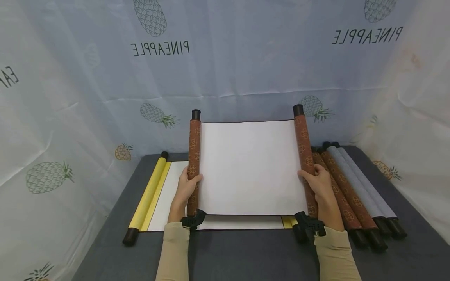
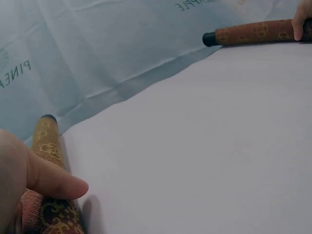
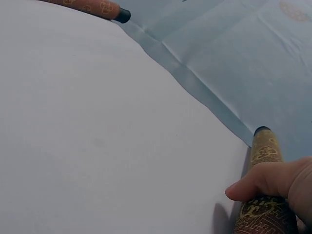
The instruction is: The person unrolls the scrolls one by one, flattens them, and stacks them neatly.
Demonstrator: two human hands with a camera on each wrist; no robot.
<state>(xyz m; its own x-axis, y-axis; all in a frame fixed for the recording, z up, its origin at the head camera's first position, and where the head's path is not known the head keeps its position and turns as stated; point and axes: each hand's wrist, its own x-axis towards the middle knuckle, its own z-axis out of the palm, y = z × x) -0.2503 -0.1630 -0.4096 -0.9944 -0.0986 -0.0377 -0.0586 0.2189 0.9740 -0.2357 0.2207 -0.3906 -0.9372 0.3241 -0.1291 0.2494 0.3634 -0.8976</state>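
Observation:
I hold a brown patterned scroll spread open above the table, its blank white sheet (image 1: 249,168) facing me. My left hand (image 1: 186,187) grips the left roller (image 1: 193,156) near its lower end, thumb over the front. My right hand (image 1: 318,183) grips the right roller (image 1: 304,152) the same way. The left wrist view shows my thumb (image 2: 53,178) on the left roller (image 2: 48,146) and the far roller (image 2: 253,33) across the sheet (image 2: 195,146). In the right wrist view my thumb (image 3: 258,183) wraps the right roller (image 3: 263,156).
A yellow-edged scroll (image 1: 151,191) lies unrolled on the grey table (image 1: 246,253) beneath the held one. Several rolled scrolls, brown (image 1: 346,191) and grey (image 1: 365,187), lie at the right. A pineapple-print cloth (image 1: 225,58) hangs behind and at both sides.

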